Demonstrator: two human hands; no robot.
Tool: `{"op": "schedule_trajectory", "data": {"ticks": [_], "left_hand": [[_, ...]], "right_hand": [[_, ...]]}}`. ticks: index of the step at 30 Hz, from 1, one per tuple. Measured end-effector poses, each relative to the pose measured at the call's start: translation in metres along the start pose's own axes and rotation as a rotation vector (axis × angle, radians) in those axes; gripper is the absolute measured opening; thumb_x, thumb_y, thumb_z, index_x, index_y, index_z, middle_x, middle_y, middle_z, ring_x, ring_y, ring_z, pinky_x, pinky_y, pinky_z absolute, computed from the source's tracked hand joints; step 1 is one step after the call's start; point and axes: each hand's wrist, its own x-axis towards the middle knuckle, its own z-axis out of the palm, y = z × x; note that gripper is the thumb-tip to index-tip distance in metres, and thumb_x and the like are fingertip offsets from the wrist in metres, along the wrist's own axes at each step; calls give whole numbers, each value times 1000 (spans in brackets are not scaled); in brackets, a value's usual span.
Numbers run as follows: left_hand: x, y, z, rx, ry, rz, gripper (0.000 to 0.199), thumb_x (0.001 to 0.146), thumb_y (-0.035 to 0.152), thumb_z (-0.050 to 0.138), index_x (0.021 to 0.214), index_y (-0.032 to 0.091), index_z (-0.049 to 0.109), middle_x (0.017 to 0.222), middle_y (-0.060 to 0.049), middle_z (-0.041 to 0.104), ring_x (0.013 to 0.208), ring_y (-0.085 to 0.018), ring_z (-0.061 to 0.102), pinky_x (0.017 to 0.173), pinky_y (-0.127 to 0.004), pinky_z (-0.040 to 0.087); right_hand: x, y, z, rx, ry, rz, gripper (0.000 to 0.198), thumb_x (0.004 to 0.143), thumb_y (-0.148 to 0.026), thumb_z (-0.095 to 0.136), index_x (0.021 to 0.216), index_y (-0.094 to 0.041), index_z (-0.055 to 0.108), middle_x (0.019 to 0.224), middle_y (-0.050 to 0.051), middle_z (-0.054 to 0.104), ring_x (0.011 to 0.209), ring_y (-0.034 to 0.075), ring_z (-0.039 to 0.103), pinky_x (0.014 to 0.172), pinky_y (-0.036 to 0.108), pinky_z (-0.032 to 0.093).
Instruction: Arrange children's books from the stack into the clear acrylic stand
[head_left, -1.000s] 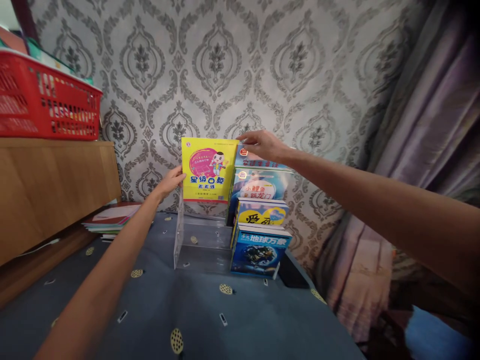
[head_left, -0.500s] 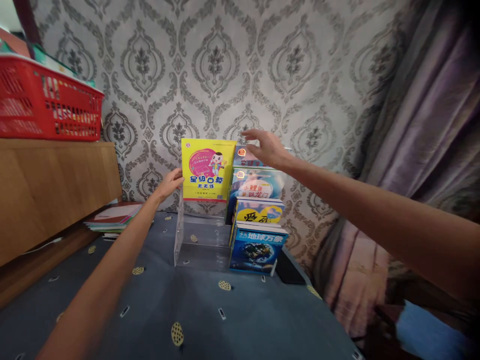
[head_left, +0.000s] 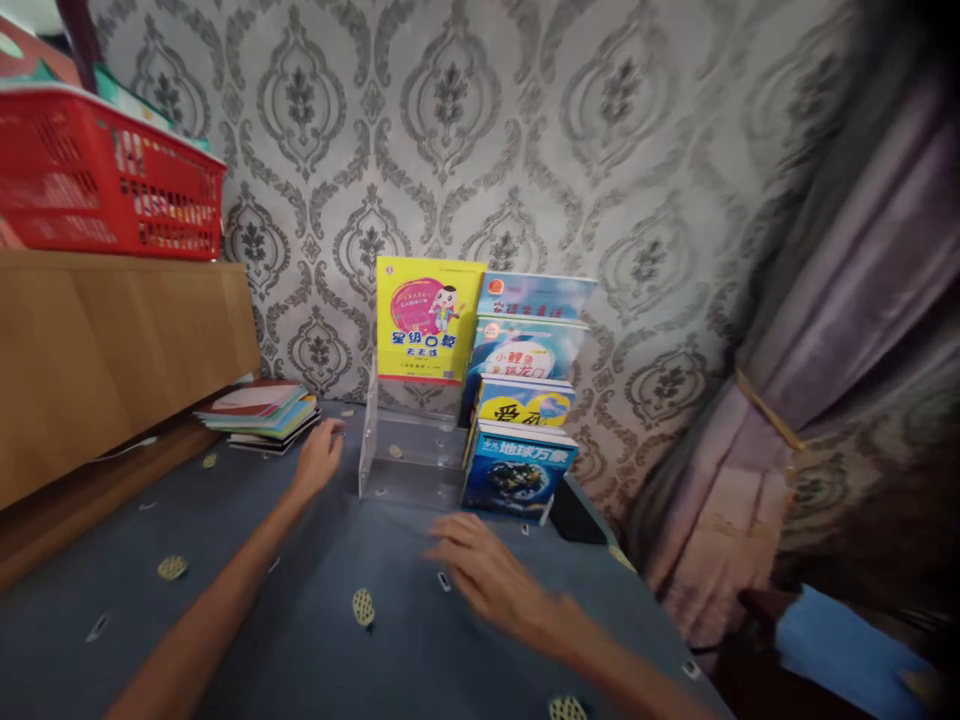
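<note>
My left hand [head_left: 319,456] hovers between a stack of thin books [head_left: 266,412] and the left side of a clear tiered book stand [head_left: 369,435]. Its fingers are loosely bent, with nothing in them. In front of the stand is my right hand [head_left: 487,572], above the cloth, fingers apart and without a load, a little blurred. A yellow workbook [head_left: 427,320] stands upright in the stand's top left. Down the right side stand a light-blue book [head_left: 536,295], a teal book [head_left: 525,350], a yellow-and-blue book [head_left: 525,402] and a blue globe-cover book [head_left: 517,475].
A red plastic basket [head_left: 157,195] sits on a wooden cabinet [head_left: 127,340] at left. A black flat object [head_left: 579,515] lies right of the stand. Dark blue patterned cloth [head_left: 315,640] covers the surface. A tied curtain [head_left: 720,540] hangs at right; patterned wallpaper [head_left: 450,160] is behind.
My left hand has left the yellow workbook's edge and moved down and left. My right hand has dropped from above the right-hand books to the cloth in front. The view has shifted slightly.
</note>
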Motion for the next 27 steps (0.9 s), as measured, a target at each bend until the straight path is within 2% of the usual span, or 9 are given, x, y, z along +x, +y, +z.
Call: {"op": "schedule_trajectory", "data": {"ticks": [3,5,9,14,16,18,20,23,27], "left_hand": [[-45,-25,-9,90,-56,-54,18,79,29,51,92,28,64,102,-13,69,107,-38,62,99,-56,46],[-61,-37,-15,145,-86,-96,15,77,29,52,85,28,64,95,-13,69,100,-39,64,95,-56,48],[-66,-49,-20,225,-109,-134,17,79,25,49,85,28,66,92,-12,70,95,-36,66,90,-48,52],[-36,-47,-33,358,-41,-170,34,86,20,42,111,19,64,116,-17,65,118,-35,57,105,-50,43],[-16,-50,-46,420,14,-207,44,86,18,41,126,12,58,131,-23,58,130,-39,47,110,-56,35],[5,-58,-61,551,69,-251,52,86,16,40,136,8,50,144,-26,48,139,-39,38,114,-56,30],[24,-71,-76,675,23,-274,62,83,15,46,145,6,42,156,-26,36,147,-39,29,117,-56,26],[45,-92,-92,740,-121,-365,76,80,18,53,152,7,32,162,-27,27,152,-42,19,116,-66,22],[60,-112,-100,735,-203,-411,75,77,20,55,150,10,39,156,-30,38,149,-46,25,110,-75,24]], "right_hand": [[-32,-7,54,184,-4,196,28,100,-23,47,118,-25,68,123,10,70,121,22,63,109,47,47],[-41,-8,77,296,30,239,27,101,-27,46,113,-24,70,118,10,72,118,23,65,107,49,49],[-40,-8,87,461,62,344,31,101,-38,46,106,-24,73,109,11,75,110,25,69,97,48,56],[-32,-12,74,521,64,389,34,100,-43,47,102,-25,76,104,12,76,103,27,70,91,48,57],[-32,-14,72,517,50,384,33,100,-41,48,104,-25,76,106,12,75,105,27,70,93,48,57],[-33,-14,72,513,41,382,31,100,-39,48,104,-25,75,107,11,75,106,27,69,94,47,56],[-34,-12,74,510,46,379,29,100,-37,49,104,-25,75,106,11,76,106,27,69,94,47,57],[-36,-8,78,505,73,372,28,100,-35,48,104,-26,74,104,10,76,103,26,70,92,46,58],[-36,-5,80,502,82,352,28,100,-33,47,105,-27,74,104,9,76,103,26,70,92,46,58]]}}
